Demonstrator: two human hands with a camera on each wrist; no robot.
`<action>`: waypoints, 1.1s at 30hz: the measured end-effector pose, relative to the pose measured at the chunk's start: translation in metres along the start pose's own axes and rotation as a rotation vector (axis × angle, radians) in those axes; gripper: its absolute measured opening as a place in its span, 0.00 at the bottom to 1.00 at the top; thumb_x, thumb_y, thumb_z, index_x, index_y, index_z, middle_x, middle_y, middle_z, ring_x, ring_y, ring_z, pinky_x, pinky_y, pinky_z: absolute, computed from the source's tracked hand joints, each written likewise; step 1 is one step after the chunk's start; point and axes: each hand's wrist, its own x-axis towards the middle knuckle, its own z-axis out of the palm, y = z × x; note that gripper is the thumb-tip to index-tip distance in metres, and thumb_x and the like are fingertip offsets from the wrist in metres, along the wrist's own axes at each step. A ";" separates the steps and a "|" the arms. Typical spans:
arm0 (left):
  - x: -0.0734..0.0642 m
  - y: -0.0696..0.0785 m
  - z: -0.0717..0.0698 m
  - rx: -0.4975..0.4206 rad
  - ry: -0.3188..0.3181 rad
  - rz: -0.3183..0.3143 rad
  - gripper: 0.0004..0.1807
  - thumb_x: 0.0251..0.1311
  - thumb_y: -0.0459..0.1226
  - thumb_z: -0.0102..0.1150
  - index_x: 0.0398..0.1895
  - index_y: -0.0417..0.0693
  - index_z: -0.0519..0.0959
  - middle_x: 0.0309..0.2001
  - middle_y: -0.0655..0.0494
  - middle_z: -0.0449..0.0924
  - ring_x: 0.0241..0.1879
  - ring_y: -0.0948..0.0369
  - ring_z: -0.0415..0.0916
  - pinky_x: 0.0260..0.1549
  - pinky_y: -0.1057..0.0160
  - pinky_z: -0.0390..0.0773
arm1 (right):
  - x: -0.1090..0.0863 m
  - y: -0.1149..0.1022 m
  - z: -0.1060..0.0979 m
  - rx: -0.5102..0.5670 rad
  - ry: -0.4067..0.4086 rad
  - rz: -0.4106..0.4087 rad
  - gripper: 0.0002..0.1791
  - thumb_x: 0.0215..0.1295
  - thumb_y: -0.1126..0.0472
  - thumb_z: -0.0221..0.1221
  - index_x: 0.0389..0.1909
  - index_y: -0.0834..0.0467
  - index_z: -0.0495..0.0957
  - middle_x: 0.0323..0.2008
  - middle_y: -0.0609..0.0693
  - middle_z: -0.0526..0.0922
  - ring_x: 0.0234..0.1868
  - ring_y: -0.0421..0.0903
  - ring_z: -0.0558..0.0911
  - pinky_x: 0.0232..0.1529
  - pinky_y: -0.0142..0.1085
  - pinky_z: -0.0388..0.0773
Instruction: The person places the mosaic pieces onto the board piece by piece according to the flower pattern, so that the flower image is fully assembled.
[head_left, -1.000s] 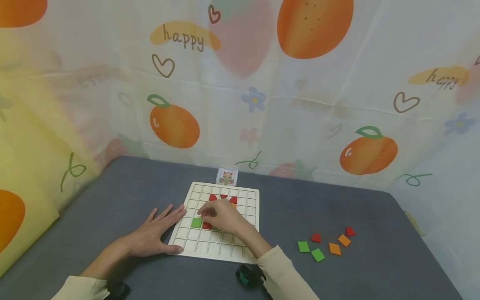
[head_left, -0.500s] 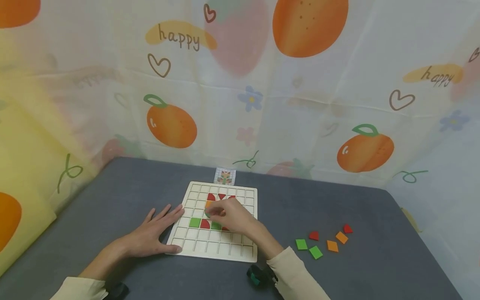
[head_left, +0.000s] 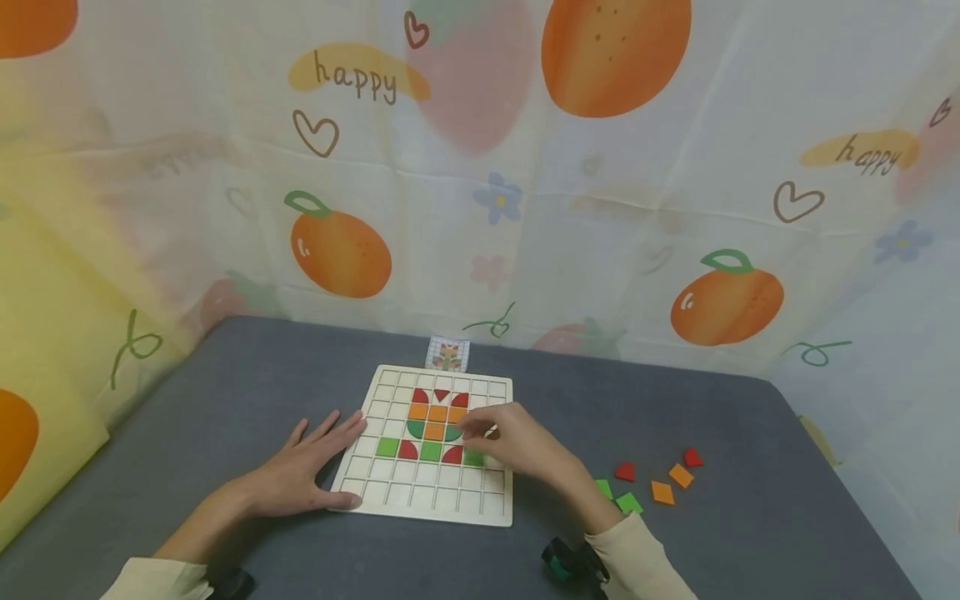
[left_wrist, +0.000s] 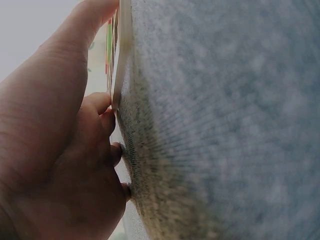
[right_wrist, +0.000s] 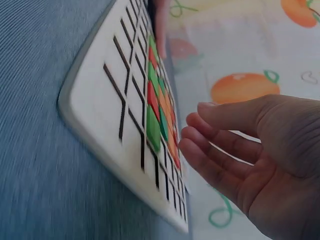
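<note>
A white grid board (head_left: 427, 497) lies on the table, bearing red, orange and green tiles in its squares. Among them are a middle orange square (head_left: 433, 431), a green square (head_left: 387, 447) at the left and a red quarter-round tile (head_left: 408, 450). My left hand (head_left: 300, 477) rests with spread, straight fingers at the board's left edge, its thumb at the lower left corner. Over the board's right side hovers my right hand (head_left: 517, 437), loosely curled. The right wrist view shows no tile between this hand's (right_wrist: 240, 150) thumb and fingers. It partly covers a green tile (head_left: 472, 458).
To the right lie loose tiles: red pieces (head_left: 626, 472), orange ones (head_left: 662, 492) and green squares (head_left: 629, 503), one partly behind my right forearm. A small pattern card (head_left: 447, 354) lies behind the board. A printed curtain (head_left: 585, 275) hangs at the table's far edge.
My right hand has moved from the board's middle to its right side, uncovering orange, green and red tiles. My left hand keeps its place on the board. The head view has shifted slightly.
</note>
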 end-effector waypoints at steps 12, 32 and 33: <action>-0.001 0.000 -0.001 0.011 -0.003 0.018 0.58 0.47 0.65 0.66 0.77 0.49 0.55 0.77 0.47 0.50 0.74 0.36 0.39 0.64 0.30 0.29 | -0.042 0.033 -0.019 -0.058 0.022 0.081 0.12 0.65 0.66 0.63 0.49 0.60 0.83 0.40 0.46 0.85 0.40 0.40 0.83 0.43 0.35 0.81; 0.001 0.001 -0.001 0.006 -0.005 0.001 0.58 0.47 0.65 0.67 0.77 0.48 0.55 0.77 0.46 0.50 0.74 0.36 0.38 0.64 0.30 0.29 | -0.118 0.061 -0.066 -0.106 -0.045 0.137 0.22 0.55 0.67 0.69 0.53 0.62 0.81 0.45 0.52 0.86 0.45 0.49 0.85 0.40 0.33 0.81; 0.001 0.000 -0.001 0.005 -0.003 0.002 0.58 0.47 0.65 0.67 0.77 0.48 0.55 0.77 0.46 0.50 0.74 0.36 0.38 0.64 0.30 0.29 | -0.120 0.062 -0.066 -0.106 -0.046 0.140 0.22 0.55 0.67 0.69 0.53 0.62 0.81 0.45 0.52 0.86 0.45 0.48 0.85 0.40 0.33 0.81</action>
